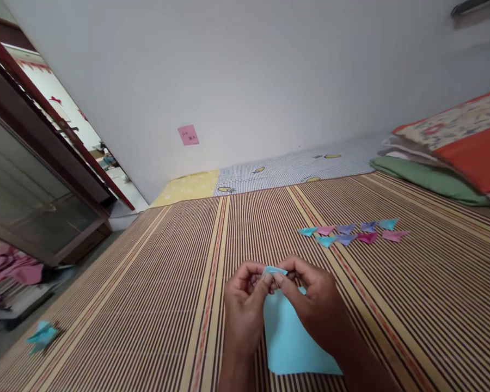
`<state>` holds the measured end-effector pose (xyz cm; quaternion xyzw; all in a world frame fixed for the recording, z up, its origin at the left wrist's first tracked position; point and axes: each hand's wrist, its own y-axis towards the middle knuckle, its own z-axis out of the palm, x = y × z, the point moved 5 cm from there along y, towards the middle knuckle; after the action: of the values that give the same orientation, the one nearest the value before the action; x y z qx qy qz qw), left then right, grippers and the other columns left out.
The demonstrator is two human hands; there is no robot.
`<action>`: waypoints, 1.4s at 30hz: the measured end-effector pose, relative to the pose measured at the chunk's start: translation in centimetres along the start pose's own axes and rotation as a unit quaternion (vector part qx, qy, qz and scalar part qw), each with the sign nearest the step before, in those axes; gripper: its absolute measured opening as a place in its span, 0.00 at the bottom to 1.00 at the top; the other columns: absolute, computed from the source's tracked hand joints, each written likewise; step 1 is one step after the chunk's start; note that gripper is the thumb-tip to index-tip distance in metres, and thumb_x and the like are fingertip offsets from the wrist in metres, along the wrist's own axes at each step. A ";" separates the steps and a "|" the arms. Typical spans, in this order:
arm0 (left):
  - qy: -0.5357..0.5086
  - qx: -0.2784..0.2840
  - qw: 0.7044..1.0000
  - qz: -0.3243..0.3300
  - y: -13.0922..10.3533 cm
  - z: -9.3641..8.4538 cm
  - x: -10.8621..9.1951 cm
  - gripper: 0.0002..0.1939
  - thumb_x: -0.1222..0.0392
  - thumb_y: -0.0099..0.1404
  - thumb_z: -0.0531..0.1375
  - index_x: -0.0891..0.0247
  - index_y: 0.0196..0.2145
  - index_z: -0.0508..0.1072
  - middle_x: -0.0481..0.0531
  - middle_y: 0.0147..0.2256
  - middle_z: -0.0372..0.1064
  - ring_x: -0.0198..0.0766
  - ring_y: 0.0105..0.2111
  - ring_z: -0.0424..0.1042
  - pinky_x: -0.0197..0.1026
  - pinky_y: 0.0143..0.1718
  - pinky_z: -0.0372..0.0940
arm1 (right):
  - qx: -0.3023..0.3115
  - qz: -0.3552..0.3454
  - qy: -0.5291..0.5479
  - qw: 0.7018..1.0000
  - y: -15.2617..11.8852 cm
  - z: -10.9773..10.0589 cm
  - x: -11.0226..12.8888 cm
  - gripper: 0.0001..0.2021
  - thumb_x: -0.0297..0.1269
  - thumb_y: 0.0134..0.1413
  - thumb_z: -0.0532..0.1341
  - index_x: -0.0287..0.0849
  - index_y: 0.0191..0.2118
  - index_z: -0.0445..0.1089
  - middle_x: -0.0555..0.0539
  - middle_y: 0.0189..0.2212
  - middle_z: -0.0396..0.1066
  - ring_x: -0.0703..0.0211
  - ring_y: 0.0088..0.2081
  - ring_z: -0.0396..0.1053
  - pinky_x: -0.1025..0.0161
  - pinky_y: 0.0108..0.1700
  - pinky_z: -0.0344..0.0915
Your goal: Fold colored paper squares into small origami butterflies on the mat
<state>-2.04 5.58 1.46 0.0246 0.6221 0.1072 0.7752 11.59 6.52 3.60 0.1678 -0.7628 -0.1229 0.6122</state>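
A small folded piece of light blue paper point(275, 270) is pinched between both hands, above the striped mat point(179, 283). My left hand point(247, 294) grips its left side with thumb and fingers closed. On the right side, my right hand point(310, 294) holds it the same way, the two thumbs close together. Beneath the hands lies a flat light blue sheet point(294, 348), partly covered by my right hand and forearm. Beyond my right hand, several small folded paper pieces point(367, 237) in blue, pink and purple lie in two rows.
A crumpled teal paper piece point(43, 336) sits near the mat's left edge. Folded bedding point(469, 147) is stacked at the right. Patterned cloth point(277, 171) runs along the wall, which bears a pink note point(188, 135). A cabinet point(44, 190) stands at the left.
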 end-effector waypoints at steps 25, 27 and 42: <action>0.049 -0.040 0.997 0.039 0.4 -1.8 -1.5 0.08 0.57 0.63 0.67 0.62 0.39 0.79 0.52 0.34 0.76 0.37 0.33 0.74 0.37 0.35 0.69 | 0.041 0.047 0.064 0.996 0.6 0.4 -1.4 0.06 0.36 0.61 0.61 0.43 0.32 0.71 0.53 0.24 0.68 0.61 0.27 0.67 0.65 0.28 0.62; 0.066 -0.039 0.996 0.051 0.5 -1.9 -1.5 0.05 0.59 0.63 0.67 0.62 0.36 0.79 0.51 0.33 0.75 0.38 0.33 0.73 0.37 0.36 0.68 | 0.046 0.019 0.016 0.999 0.6 0.4 -0.9 0.07 0.34 0.61 0.60 0.43 0.31 0.70 0.53 0.24 0.68 0.61 0.27 0.66 0.65 0.29 0.62; 0.127 -0.041 0.989 0.065 0.4 -2.2 -1.2 0.07 0.58 0.68 0.62 0.62 0.32 0.76 0.49 0.31 0.70 0.38 0.32 0.69 0.38 0.36 0.64 | 0.043 -0.133 -0.106 0.984 0.7 1.3 -0.3 0.08 0.27 0.64 0.57 0.43 0.32 0.67 0.50 0.29 0.67 0.59 0.31 0.67 0.62 0.35 0.62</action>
<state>-4.47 5.54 2.18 0.0191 0.7079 0.1851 0.6814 10.26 7.19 3.33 0.2801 -0.7992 -0.1870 0.4979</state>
